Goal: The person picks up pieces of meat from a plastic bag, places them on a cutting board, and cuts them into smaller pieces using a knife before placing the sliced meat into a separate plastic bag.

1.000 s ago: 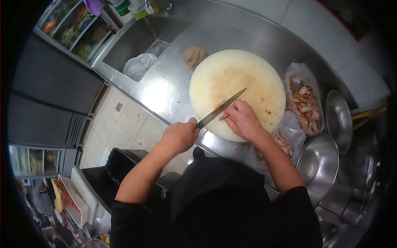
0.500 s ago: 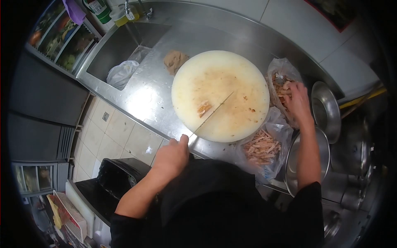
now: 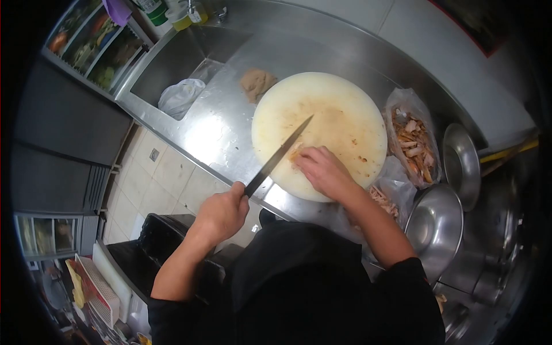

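Observation:
My left hand point(image 3: 221, 214) is wrapped round the handle of a long kitchen knife point(image 3: 280, 153). Its blade slants up over the round white chopping board point(image 3: 356, 115), with the flat side showing. On the board, just right of the blade, my right hand point(image 3: 325, 171) has its fingers bent down on a small browned piece of meat point(image 3: 295, 152), partly hidden under the fingertips. To the right of the board stands an open plastic bag of browned meat pieces point(image 3: 415, 144). A second bag, holding pale cut strips point(image 3: 385, 201), is partly covered by my right forearm.
Two steel bowls point(image 3: 435, 227) point(image 3: 462, 167) sit at the right. A crumpled brown cloth point(image 3: 257, 84) lies behind the board on the steel counter point(image 3: 213, 135). At the left is a sink point(image 3: 167, 69) with a white plastic bag point(image 3: 181, 96). A black bin point(image 3: 158, 241) stands below the counter's edge.
My right hand has left the bag of browned meat and come down onto the piece on the board. The knife blade has turned from edge-on to showing its flat side.

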`<state>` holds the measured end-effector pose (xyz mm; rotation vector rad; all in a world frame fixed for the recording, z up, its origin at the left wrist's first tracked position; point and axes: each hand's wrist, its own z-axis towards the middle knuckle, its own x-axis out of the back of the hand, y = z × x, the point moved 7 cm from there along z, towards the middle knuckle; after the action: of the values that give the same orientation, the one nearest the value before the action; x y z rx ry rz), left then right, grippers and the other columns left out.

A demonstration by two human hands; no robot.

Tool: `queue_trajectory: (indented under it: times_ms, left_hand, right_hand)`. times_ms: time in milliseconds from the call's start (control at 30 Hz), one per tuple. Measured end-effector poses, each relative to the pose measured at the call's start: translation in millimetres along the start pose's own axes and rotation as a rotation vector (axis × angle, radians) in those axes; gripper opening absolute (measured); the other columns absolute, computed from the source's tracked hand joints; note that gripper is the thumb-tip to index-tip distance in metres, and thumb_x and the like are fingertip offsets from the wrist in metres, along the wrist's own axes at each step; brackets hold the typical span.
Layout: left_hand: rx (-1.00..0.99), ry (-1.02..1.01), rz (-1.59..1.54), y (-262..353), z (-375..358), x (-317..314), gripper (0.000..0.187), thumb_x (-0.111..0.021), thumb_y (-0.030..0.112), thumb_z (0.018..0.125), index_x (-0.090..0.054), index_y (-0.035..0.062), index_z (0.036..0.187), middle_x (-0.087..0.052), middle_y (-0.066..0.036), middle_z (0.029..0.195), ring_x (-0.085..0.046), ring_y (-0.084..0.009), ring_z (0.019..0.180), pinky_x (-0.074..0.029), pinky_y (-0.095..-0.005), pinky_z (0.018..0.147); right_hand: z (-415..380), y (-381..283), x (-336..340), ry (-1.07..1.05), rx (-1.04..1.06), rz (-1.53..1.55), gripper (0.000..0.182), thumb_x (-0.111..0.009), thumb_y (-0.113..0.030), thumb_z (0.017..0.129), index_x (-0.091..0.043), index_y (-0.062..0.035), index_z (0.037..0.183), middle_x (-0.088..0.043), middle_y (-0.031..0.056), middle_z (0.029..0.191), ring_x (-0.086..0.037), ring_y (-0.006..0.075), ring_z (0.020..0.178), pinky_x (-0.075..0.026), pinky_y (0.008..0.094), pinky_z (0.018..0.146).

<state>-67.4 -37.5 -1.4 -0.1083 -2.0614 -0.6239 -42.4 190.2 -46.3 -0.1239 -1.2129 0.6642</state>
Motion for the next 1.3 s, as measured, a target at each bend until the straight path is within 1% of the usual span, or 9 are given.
queue_trajectory:
  times_ms: [233,433,633,733,833,867,1100,1133,1300]
  left_hand:
    - [-0.066,-0.046,0.080,10.1,-13.6,-4.4,0.019,-0.052,0.020,0.100,-0.050,0.0028,0.107,-0.066,-0.028,0.079,-0.064,-0.0511,0.080,-0.049,-0.0600,0.075]
    - [0.058,-0.204,0.171,8.8,-7.5,-33.0,0.020,-0.047,0.021,0.101,-0.050,0.0035,0.111,-0.069,-0.026,0.084,-0.067,-0.0484,0.083,-0.052,-0.0585,0.075]
    - [-0.026,-0.161,0.098,22.0,7.8,-9.9,0.026,-0.049,0.026,0.102,-0.051,0.0026,0.113,-0.067,-0.032,0.085,-0.063,-0.0540,0.086,-0.049,-0.0626,0.079]
    - [-0.067,-0.057,0.111,-11.9,-2.4,-0.3,0.025,-0.047,0.025,0.104,-0.052,0.0008,0.108,-0.067,-0.023,0.077,-0.068,-0.0420,0.069,-0.054,-0.0502,0.064]
    - [0.159,-0.334,-0.416,-53.8,20.0,-22.8,0.025,-0.047,0.025,0.105,-0.050,-0.0001,0.105,-0.060,-0.014,0.069,-0.065,-0.0270,0.054,-0.053,-0.0396,0.056]
    - [0.141,-0.359,-0.537,-55.6,24.4,-33.2,0.024,-0.046,0.024,0.106,-0.049,0.0003,0.105,-0.052,-0.005,0.065,-0.055,-0.0142,0.047,-0.048,-0.0306,0.050]
    - [0.078,-0.610,-0.690,-10.7,22.9,-70.8,0.023,-0.049,0.021,0.106,-0.051,0.0013,0.117,-0.050,-0.003,0.066,-0.050,-0.0134,0.048,-0.045,-0.0288,0.046]
    - [0.052,-0.639,-0.632,0.8,22.3,-69.7,0.018,-0.047,0.022,0.107,-0.050,0.0048,0.107,-0.052,-0.002,0.068,-0.053,-0.0131,0.048,-0.047,-0.0276,0.048]
    - [-0.192,-0.780,-0.261,68.9,8.6,-51.9,0.029,-0.049,0.030,0.107,-0.050,0.0012,0.102,-0.055,-0.006,0.069,-0.058,-0.0154,0.054,-0.050,-0.0324,0.056]
  right_hand:
    - [-11.0,5.4,2.1,0.191,-0.078,0.047,0.012,-0.073,-0.006,0.083,-0.068,-0.0070,0.094,-0.060,0.0107,0.100,-0.061,0.0303,0.096,-0.051,0.0392,0.085]
    - [-7.8,3.0,-5.9,0.131,-0.077,-0.014,0.012,-0.074,-0.005,0.081,-0.065,-0.0068,0.089,-0.061,0.0088,0.096,-0.059,0.0295,0.092,-0.050,0.0406,0.081]
    - [-9.1,10.4,-7.5,0.091,-0.187,0.032,0.021,-0.073,-0.004,0.081,-0.066,-0.0048,0.101,-0.062,0.0131,0.105,-0.058,0.0344,0.099,-0.050,0.0426,0.087]
    - [2.3,3.5,9.0,0.200,-0.179,0.021,0.034,-0.071,-0.005,0.084,-0.065,-0.0038,0.118,-0.061,0.0170,0.119,-0.055,0.0380,0.108,-0.049,0.0428,0.094]
    - [14.7,11.9,-7.1,0.027,-0.041,0.032,0.042,-0.068,-0.007,0.087,-0.062,-0.0035,0.129,-0.059,0.0188,0.129,-0.052,0.0399,0.118,-0.047,0.0433,0.101]
    - [14.1,12.6,-10.4,0.011,-0.026,0.052,0.041,-0.067,-0.007,0.088,-0.062,-0.0033,0.129,-0.059,0.0187,0.129,-0.052,0.0398,0.119,-0.047,0.0435,0.101]
    - [-30.2,8.2,3.2,0.261,-0.324,0.082,0.035,-0.066,-0.005,0.090,-0.065,-0.0025,0.125,-0.059,0.0176,0.123,-0.057,0.0375,0.115,-0.049,0.0429,0.099]
    - [-39.6,3.1,12.1,0.330,-0.362,0.076,0.034,-0.066,-0.004,0.089,-0.066,-0.0022,0.124,-0.059,0.0176,0.123,-0.058,0.0372,0.113,-0.050,0.0427,0.098]
    - [-140.0,-12.6,90.6,0.596,-0.648,-0.210,0.037,-0.067,-0.003,0.088,-0.065,-0.0011,0.125,-0.059,0.0193,0.124,-0.058,0.0393,0.113,-0.050,0.0440,0.099]
